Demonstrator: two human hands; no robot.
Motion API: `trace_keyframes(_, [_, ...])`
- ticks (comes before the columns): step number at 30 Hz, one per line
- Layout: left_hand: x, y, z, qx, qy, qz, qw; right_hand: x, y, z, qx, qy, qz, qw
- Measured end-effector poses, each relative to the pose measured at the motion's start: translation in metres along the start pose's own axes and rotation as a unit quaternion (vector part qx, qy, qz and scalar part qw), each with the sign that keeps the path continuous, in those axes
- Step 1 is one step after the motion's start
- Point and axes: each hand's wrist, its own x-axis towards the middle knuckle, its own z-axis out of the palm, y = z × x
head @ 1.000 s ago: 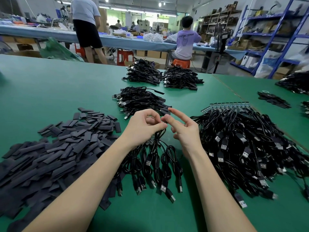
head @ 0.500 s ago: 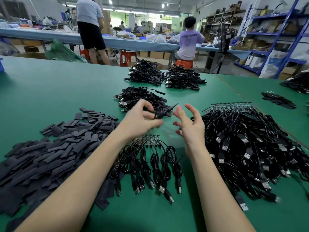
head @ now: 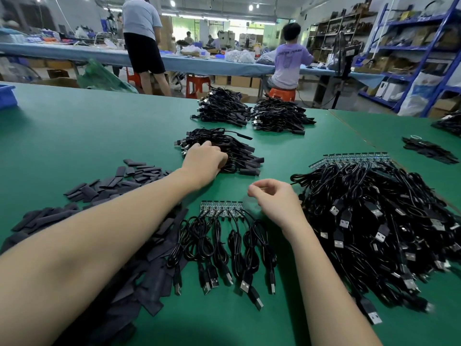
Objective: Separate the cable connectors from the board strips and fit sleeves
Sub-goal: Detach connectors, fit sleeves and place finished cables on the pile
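The left hand [head: 203,161] reaches forward onto the nearest pile of finished cables [head: 224,152] on the green bench [head: 87,136], its fingers [head: 219,158] curled down into the cords. Whether they grip a cable or are just laying one down cannot be told, since the fingertips are buried in the pile. The right hand [head: 274,198] hovers just above the bench with its fingers loosely curled and the thumb close to the forefinger; nothing can be seen between them.

Just below the right hand lies the board strip [head: 221,208] in work, a short row of small boards with their cables [head: 224,248] fanned out toward the person. A heap of black sleeves [head: 104,196] lies to the left, partly under the left forearm, and a big tangle of unworked cables [head: 374,221] with another strip at its far edge sits to the right.

The step in hand looks like dropping off a sleeved cable. Next comes snapping one board off the near strip, which calls for both hands at the strip, then taking a sleeve from the heap.
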Motion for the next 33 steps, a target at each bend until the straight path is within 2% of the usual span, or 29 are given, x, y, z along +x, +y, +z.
trace_keyframes(4, [0.000,0.005,-0.003,-0.024,-0.026,-0.026,0.999,0.000,-0.003,0.000,-0.144,-0.036,-0.014,0.989])
trace_keyframes(7, [-0.021,0.022,-0.012,-0.176,0.006,-0.097,0.980,-0.001,-0.004,0.002,-0.201,-0.056,-0.017,0.978])
trace_keyframes(10, [-0.055,0.040,-0.018,-0.304,-0.065,-0.109,0.944,-0.001,-0.002,0.004,-0.210,-0.058,-0.013,0.976])
trace_keyframes(12, [-0.073,0.048,-0.021,-0.317,-0.097,-0.102,0.938,-0.001,-0.001,0.003,-0.187,-0.054,-0.011,0.981])
trace_keyframes(17, [-0.080,0.047,-0.030,-0.302,-0.112,-0.101,0.941,-0.002,-0.002,0.004,-0.150,-0.043,-0.025,0.987])
trace_keyframes(20, [-0.079,0.044,-0.036,-0.377,-0.063,-0.091,0.919,-0.003,-0.003,0.004,-0.110,-0.052,-0.031,0.992])
trace_keyframes(24, [-0.080,0.039,-0.046,-0.464,-0.015,-0.066,0.883,-0.007,-0.009,-0.005,0.024,-0.078,-0.055,0.995])
trace_keyframes(29, [-0.080,0.033,-0.053,-0.485,-0.049,-0.026,0.873,-0.010,-0.013,-0.010,0.100,-0.103,-0.062,0.988])
trace_keyframes(33, [-0.077,0.029,-0.060,-0.548,-0.068,0.004,0.833,-0.013,-0.015,-0.015,0.165,-0.144,-0.023,0.975])
